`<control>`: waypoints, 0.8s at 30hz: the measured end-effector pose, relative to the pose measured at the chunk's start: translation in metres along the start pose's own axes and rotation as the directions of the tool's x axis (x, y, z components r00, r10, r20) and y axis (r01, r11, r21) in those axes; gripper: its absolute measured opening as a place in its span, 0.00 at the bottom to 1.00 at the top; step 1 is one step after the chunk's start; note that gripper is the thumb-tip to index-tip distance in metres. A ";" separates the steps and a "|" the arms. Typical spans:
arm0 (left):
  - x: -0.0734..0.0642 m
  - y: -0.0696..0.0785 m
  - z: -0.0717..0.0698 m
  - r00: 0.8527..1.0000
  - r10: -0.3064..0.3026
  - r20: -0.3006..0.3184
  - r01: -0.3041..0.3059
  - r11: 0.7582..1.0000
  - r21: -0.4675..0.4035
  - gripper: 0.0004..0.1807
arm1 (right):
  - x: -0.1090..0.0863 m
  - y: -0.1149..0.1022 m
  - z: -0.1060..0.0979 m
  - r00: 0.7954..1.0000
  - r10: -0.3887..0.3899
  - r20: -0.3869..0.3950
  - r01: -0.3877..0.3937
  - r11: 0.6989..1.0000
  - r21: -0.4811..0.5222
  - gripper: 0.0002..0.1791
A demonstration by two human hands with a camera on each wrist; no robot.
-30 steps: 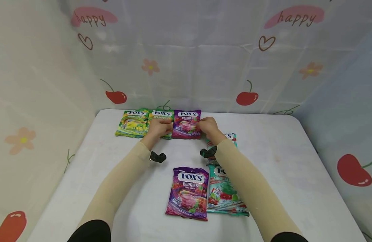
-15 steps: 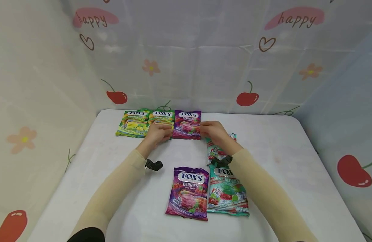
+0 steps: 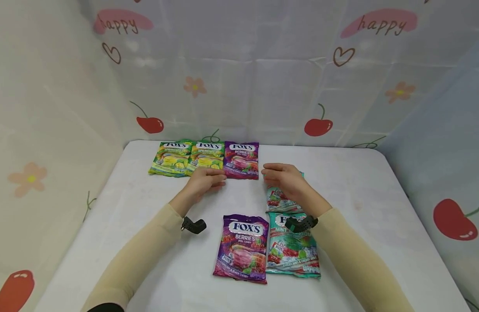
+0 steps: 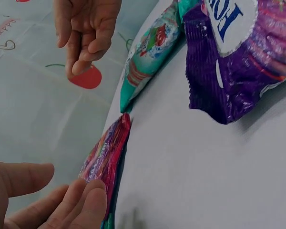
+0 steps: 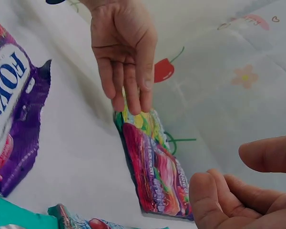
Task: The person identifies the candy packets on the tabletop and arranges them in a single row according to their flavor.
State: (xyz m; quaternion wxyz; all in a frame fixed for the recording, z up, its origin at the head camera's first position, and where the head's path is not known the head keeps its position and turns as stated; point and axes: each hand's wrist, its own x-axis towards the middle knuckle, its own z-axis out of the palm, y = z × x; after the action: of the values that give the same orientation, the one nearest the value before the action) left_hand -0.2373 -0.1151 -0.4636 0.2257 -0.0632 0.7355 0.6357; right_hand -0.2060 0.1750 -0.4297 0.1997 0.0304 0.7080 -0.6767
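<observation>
My left hand (image 3: 202,184), fingers loosely extended, hovers just in front of the back row, near the lower edge of a purple candy bag (image 3: 241,161). My right hand (image 3: 288,182) is held apart from that bag's right side, over a teal candy bag (image 3: 278,201) that it partly covers. Neither hand holds anything; the left wrist view shows the left fingers (image 4: 93,202) spread from the thumb. To the purple bag's left lie two yellow-green candy bags, the nearer one (image 3: 206,155) alongside it and the other (image 3: 170,159) at the row's end.
Closer to me, a second purple candy bag (image 3: 241,249) lies beside a teal mint candy bag (image 3: 292,249). The white table (image 3: 380,225) has a back edge against a printed curtain (image 3: 255,99), with curtain on both sides too.
Both hands have come off the back purple bag and drawn back toward me, the right one also moving right. The bags stay where they were.
</observation>
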 end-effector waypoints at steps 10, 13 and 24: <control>-0.026 -0.015 0.007 0.998 0.008 0.070 -0.007 1.000 -0.019 0.23 | -0.032 0.012 0.000 1.000 -0.008 0.008 0.008 1.000 -0.019 0.28; -0.033 -0.022 0.009 0.997 0.000 0.079 0.003 0.999 -0.033 0.22 | -0.040 0.019 0.001 1.000 -0.011 0.028 0.011 0.999 -0.032 0.28; -0.053 -0.043 0.008 0.995 -0.015 0.097 0.022 0.998 -0.066 0.22 | -0.068 0.039 0.004 0.997 -0.014 0.070 0.013 1.000 0.005 0.29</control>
State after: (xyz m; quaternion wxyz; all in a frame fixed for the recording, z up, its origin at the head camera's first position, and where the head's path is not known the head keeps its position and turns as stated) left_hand -0.1714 -0.1259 -0.4816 0.2645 -0.0467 0.7015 0.6601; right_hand -0.1304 0.1902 -0.4441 0.2197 0.0025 0.6992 -0.6804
